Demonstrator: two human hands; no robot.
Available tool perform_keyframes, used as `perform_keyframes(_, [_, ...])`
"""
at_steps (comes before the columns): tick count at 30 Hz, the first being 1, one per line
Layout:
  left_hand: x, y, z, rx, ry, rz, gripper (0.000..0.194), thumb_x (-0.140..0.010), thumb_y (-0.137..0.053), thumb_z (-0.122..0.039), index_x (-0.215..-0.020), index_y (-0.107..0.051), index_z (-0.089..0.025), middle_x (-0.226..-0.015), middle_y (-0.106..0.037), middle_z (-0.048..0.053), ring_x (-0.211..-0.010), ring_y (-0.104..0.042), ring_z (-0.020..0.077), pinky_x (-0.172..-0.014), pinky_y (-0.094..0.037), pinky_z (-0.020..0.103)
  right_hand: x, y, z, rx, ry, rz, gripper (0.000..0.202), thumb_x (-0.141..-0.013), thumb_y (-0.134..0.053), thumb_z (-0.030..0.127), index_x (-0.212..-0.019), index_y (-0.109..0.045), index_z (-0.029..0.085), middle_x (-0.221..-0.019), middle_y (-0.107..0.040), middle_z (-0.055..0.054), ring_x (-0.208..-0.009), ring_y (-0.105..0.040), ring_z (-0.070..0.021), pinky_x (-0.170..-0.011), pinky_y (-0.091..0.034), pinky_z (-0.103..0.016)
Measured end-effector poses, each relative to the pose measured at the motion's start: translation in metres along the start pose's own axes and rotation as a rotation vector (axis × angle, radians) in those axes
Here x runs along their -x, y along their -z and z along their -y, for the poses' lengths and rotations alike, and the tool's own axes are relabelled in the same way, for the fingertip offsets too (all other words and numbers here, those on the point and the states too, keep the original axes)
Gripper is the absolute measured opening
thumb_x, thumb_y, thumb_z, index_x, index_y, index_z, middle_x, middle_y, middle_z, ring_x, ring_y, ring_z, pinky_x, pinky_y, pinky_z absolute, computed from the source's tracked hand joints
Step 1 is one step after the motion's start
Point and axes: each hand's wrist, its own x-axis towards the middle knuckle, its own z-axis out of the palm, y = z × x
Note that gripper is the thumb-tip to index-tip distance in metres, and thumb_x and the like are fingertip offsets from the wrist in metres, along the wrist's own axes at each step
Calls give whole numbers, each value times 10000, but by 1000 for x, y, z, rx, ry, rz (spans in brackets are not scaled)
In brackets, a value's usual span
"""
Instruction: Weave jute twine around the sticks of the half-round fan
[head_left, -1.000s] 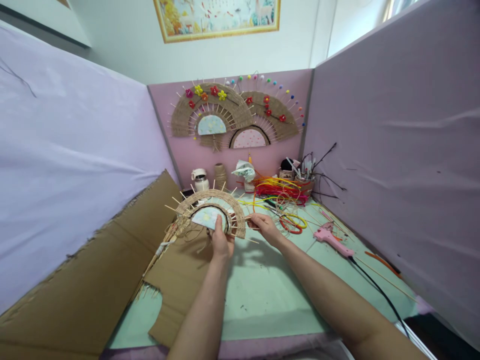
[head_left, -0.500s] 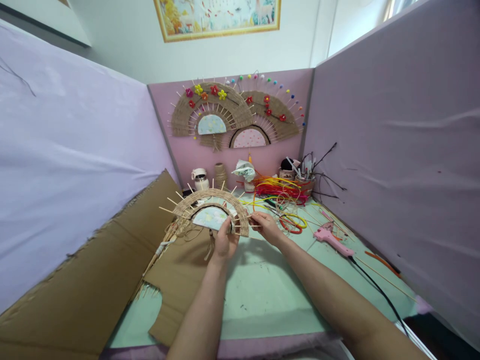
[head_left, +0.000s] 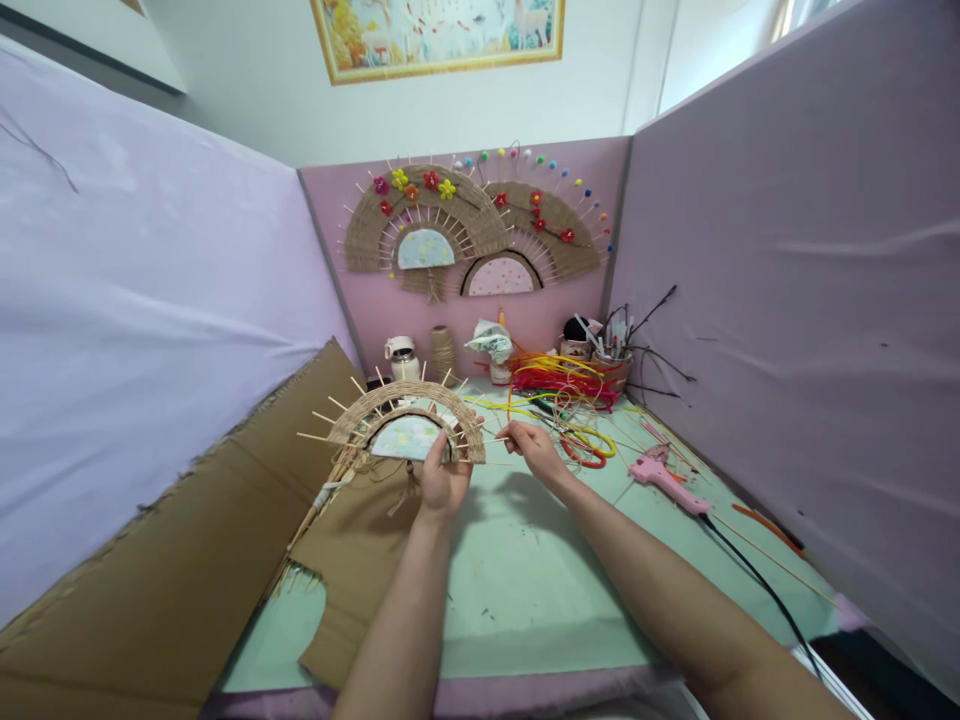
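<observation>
A half-round woven twine fan (head_left: 409, 400), with thin sticks poking out around its rim, is held over the table. My left hand (head_left: 444, 485) is closed on its lower right part, the thumb in front beside the pale blue patterned half-circle (head_left: 405, 437). Just off the fan's right end, my right hand (head_left: 534, 448) pinches a thin pale stick (head_left: 493, 440) that sticks out towards it. Fingers hide the stick's outer end. A twine tassel (head_left: 409, 480) hangs under the fan.
A cut cardboard sheet (head_left: 352, 560) lies at left, with a taller cardboard piece (head_left: 187, 540) leaning there. At right lies a pink glue gun (head_left: 667, 482) with a black cord. Scissors (head_left: 585, 455), red and yellow pipe cleaners (head_left: 562, 375) and a twine spool (head_left: 443, 355) are behind.
The fan and my left hand have shifted left and slightly down. My right hand stays nearly in place, so the gap between it and the fan's edge has widened.
</observation>
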Motion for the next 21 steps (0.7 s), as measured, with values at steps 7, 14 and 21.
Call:
perform_keyframes(7, [-3,4,3,44,-3,3,443,-824,-549,-245,-1264,-535,-189,-1173,-644,122,-1022,-635,236,-848,-498,334,-3,7,0,135,47,-206,518,-828,-419,628,-719,-649,177,-581,-485,-10,-594,-458,-152,-593,-376,-283])
perform_keyframes(14, [-2,3,1,85,-96,-45,485,-855,-526,-240,-1336,-462,-243,-1136,-660,105,-942,-662,200,-809,-511,309,2,-1,0,107,136,-101,501,-856,-425,577,-717,-670,163,-569,-506,-10,-591,-485,-147,-597,-399,-275])
perform_keyframes(21, [-4,3,-3,141,-89,-127,429,-884,-475,-358,-1279,-533,-199,-1162,-649,118,-994,-647,228,-834,-509,337,10,-11,-4,26,129,94,459,-860,-451,553,-867,-702,169,-690,-555,-35,-655,-495,-144,-570,-383,-251])
